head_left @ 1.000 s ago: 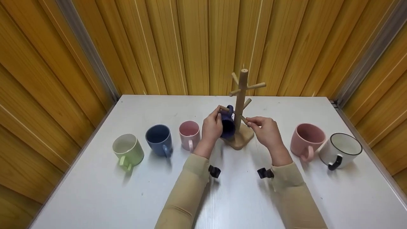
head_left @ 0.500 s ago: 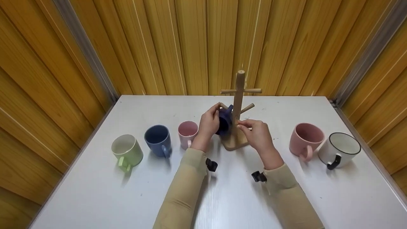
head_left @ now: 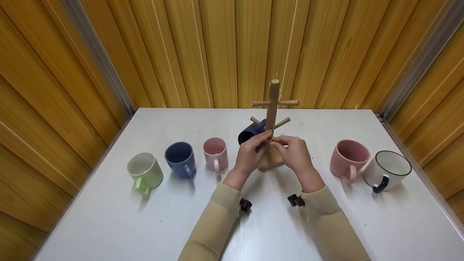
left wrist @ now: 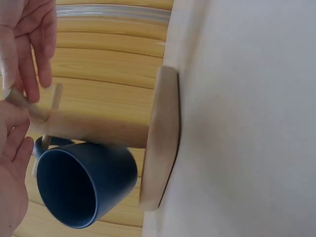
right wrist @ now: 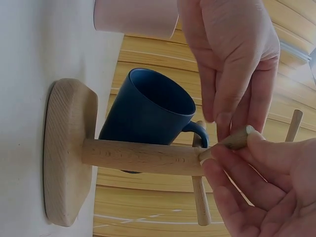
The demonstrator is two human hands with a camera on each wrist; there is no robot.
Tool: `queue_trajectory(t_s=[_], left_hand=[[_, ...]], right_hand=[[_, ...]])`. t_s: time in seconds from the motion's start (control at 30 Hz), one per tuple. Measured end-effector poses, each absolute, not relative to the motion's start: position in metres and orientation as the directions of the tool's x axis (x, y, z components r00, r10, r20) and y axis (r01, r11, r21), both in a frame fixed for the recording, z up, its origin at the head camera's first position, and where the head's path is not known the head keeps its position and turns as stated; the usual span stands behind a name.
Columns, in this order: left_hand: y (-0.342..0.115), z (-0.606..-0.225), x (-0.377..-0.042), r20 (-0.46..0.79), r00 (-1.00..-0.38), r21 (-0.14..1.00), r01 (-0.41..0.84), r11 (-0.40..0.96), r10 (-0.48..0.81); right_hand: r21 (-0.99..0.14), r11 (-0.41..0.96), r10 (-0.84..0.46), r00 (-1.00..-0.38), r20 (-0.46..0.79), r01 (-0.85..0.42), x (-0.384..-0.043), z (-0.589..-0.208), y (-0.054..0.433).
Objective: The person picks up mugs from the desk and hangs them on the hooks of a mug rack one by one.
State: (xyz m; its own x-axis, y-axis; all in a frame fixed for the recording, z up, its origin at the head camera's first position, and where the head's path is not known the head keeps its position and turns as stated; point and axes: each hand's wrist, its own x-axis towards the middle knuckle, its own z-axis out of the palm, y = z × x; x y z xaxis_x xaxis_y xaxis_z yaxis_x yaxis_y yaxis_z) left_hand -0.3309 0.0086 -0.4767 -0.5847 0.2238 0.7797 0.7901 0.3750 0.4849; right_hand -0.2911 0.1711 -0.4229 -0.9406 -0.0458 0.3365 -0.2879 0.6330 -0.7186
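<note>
A wooden mug tree [head_left: 272, 114] stands on the table, several pegs sticking out from its post. Dark blue and tilted, a mug [right wrist: 138, 116] hangs at its left side, handle looped over a lower peg [right wrist: 201, 202]. My right hand [head_left: 297, 154] pinches the front peg [right wrist: 234, 140] between thumb and fingers, as the right wrist view shows. From the left, my left hand [head_left: 249, 155] reaches in with fairly straight fingers, fingertips right at that same peg. In the head view the left hand covers part of the blue mug.
On the left stand a green mug [head_left: 154, 175], a blue mug [head_left: 177, 165] and a small pink mug [head_left: 223, 161]. A larger pink mug [head_left: 339, 163] and a white mug with black rim [head_left: 373, 177] stand right. Wood-grain panels [head_left: 217, 54] rise behind the white table [head_left: 268, 232].
My left hand has let go of the dark blue mug, now hanging, and moved right to the front peg. The mug tree turned earlier, its front peg swinging toward me in my right hand's pinch.
</note>
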Motion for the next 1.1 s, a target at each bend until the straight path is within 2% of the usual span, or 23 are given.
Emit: queue_trajectory(t_s=[0.17, 0.37, 0.63, 0.93, 1.1], left_hand=[[0.017, -0.482, -0.335, 0.764, -0.612, 0.533, 0.778, 0.333, 0.204], [0.019, -0.487, -0.339, 0.781, -0.597, 0.522, 0.786, 0.332, 0.183], [0.02, -0.491, -0.34, 0.785, -0.6, 0.534, 0.781, 0.323, 0.154], [0.02, -0.491, -0.337, 0.763, -0.628, 0.56, 0.76, 0.329, 0.152], [0.021, -0.491, -0.336, 0.76, -0.632, 0.564, 0.757, 0.331, 0.151]], right_hand=[[-0.718, 0.613, -0.119, -0.937, 0.328, -0.329, -0.293, -0.422, 0.18], [-0.675, 0.622, -0.232, -0.916, 0.327, -0.398, -0.291, -0.415, 0.196], [-0.69, 0.631, -0.278, -0.934, 0.225, -0.354, -0.271, -0.381, 0.252], [-0.521, 0.798, -0.379, -0.925, -0.041, -0.304, -0.268, -0.365, 0.333], [-0.443, 0.803, -0.458, -0.889, -0.028, -0.4, -0.272, -0.377, 0.365]])
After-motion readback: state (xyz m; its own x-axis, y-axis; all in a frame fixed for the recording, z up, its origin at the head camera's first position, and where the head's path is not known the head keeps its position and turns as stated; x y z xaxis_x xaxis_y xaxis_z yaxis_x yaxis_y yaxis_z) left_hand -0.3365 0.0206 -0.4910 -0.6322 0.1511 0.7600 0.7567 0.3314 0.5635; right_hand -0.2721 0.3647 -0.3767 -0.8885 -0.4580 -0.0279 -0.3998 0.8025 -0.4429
